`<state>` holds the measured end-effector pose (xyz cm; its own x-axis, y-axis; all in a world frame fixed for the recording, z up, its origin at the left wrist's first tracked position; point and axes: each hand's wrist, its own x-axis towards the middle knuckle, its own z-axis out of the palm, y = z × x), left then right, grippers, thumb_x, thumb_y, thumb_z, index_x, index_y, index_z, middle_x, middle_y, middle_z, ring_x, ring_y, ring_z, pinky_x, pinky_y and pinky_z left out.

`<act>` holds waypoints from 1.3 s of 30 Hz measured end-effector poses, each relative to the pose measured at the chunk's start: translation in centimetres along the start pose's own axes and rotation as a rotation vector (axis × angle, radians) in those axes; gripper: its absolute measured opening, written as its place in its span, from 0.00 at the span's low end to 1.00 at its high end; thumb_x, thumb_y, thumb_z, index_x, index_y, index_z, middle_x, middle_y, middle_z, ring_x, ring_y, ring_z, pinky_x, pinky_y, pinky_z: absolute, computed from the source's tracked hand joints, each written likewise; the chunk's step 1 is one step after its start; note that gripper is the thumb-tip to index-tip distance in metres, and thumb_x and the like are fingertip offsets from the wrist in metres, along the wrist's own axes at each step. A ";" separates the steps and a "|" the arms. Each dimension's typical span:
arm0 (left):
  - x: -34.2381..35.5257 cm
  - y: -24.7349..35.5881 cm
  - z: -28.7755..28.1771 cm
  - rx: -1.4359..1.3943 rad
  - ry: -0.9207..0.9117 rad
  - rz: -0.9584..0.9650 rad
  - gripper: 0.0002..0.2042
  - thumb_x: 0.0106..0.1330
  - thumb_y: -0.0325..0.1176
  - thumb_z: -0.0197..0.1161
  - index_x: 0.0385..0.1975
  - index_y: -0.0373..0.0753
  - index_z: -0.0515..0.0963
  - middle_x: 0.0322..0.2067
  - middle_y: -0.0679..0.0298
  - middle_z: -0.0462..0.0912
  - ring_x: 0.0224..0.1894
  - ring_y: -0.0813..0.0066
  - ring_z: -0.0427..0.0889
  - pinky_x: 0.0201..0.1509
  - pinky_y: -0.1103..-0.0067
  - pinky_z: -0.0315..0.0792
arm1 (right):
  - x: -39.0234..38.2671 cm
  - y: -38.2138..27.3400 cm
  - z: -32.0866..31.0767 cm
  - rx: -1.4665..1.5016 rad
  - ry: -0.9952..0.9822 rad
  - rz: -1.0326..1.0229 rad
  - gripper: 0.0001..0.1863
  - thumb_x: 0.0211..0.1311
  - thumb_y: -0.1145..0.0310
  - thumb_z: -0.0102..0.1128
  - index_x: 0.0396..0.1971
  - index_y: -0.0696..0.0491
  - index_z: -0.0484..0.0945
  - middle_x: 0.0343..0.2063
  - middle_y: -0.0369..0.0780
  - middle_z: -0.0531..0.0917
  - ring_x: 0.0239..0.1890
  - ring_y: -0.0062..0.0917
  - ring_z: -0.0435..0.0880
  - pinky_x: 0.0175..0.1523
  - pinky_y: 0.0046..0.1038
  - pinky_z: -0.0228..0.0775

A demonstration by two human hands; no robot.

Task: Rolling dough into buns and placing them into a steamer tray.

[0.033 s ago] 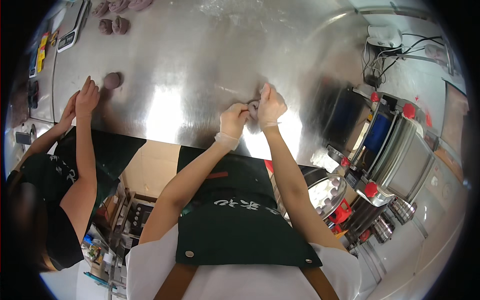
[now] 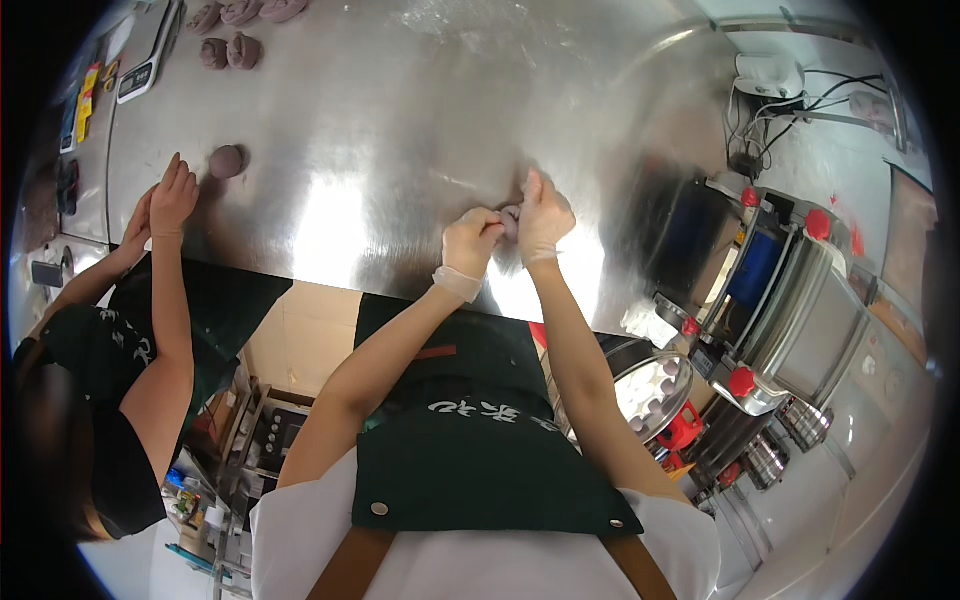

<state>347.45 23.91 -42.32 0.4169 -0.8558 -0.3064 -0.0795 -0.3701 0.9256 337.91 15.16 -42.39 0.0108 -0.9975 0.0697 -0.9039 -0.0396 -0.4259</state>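
Observation:
Both my hands, in clear gloves, work on a small piece of purple dough [image 2: 509, 222] above the steel table. My left hand [image 2: 472, 243] pinches the dough's left side between thumb and fingers. Curled round its right side is my right hand [image 2: 546, 220], and it hides part of the dough. Far to the left, a smooth purple dough ball [image 2: 227, 161] rests on the table beside a co-worker's hands [image 2: 172, 200]. At the far left lie several shaped purple dough pieces [image 2: 240, 50].
The steel table [image 2: 400, 120] spans the view ahead. A scale [image 2: 137, 80] stands at its far left. To the right is a metal machine with red knobs [image 2: 790, 300]. Below it, a round tray [image 2: 650, 390] holds several pale pieces. Cables [image 2: 770, 120] hang at the back right.

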 end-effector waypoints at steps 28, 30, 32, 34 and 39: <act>1.5 2.8 2.0 0.696 -0.377 0.432 0.07 0.59 0.29 0.61 0.36 0.40 0.77 0.41 0.60 0.76 0.46 0.58 0.75 0.46 0.68 0.74 | -0.8 3.0 -2.5 0.343 -0.086 0.306 0.15 0.70 0.57 0.53 0.35 0.53 0.82 0.26 0.42 0.82 0.30 0.38 0.81 0.38 0.38 0.74; 0.4 2.1 1.4 0.804 -0.484 0.448 0.08 0.59 0.29 0.60 0.37 0.40 0.78 0.43 0.60 0.76 0.46 0.58 0.75 0.48 0.68 0.74 | -1.7 2.8 -2.5 0.253 -0.061 0.269 0.13 0.69 0.60 0.54 0.35 0.53 0.82 0.26 0.41 0.82 0.31 0.37 0.81 0.37 0.38 0.74; -0.9 0.9 0.2 0.606 -0.280 0.968 0.11 0.58 0.29 0.58 0.40 0.37 0.79 0.46 0.59 0.76 0.47 0.59 0.74 0.50 0.70 0.74 | -2.7 2.4 -1.9 0.026 0.130 -0.099 0.06 0.65 0.66 0.58 0.35 0.51 0.81 0.27 0.41 0.81 0.32 0.37 0.80 0.36 0.38 0.73; -1.5 -0.2 -0.6 0.758 -0.326 1.010 0.13 0.57 0.29 0.57 0.41 0.35 0.79 0.47 0.58 0.76 0.47 0.59 0.74 0.50 0.70 0.74 | -3.2 2.3 -1.1 0.010 0.221 -0.086 0.05 0.63 0.68 0.60 0.35 0.51 0.81 0.28 0.41 0.81 0.33 0.37 0.80 0.35 0.38 0.74; 0.6 -0.1 -0.4 0.785 -0.425 0.983 0.13 0.57 0.30 0.59 0.42 0.35 0.79 0.47 0.56 0.76 0.51 0.58 0.74 0.52 0.68 0.73 | -3.2 2.1 -0.7 -0.006 0.272 -0.078 0.05 0.64 0.68 0.59 0.33 0.52 0.80 0.25 0.43 0.80 0.29 0.40 0.79 0.34 0.39 0.73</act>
<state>348.11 23.58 -42.47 -0.4167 -0.8784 0.2340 -0.7417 0.4773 0.4712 335.67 18.27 -42.92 -0.0336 -0.9391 0.3420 -0.9076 -0.1146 -0.4040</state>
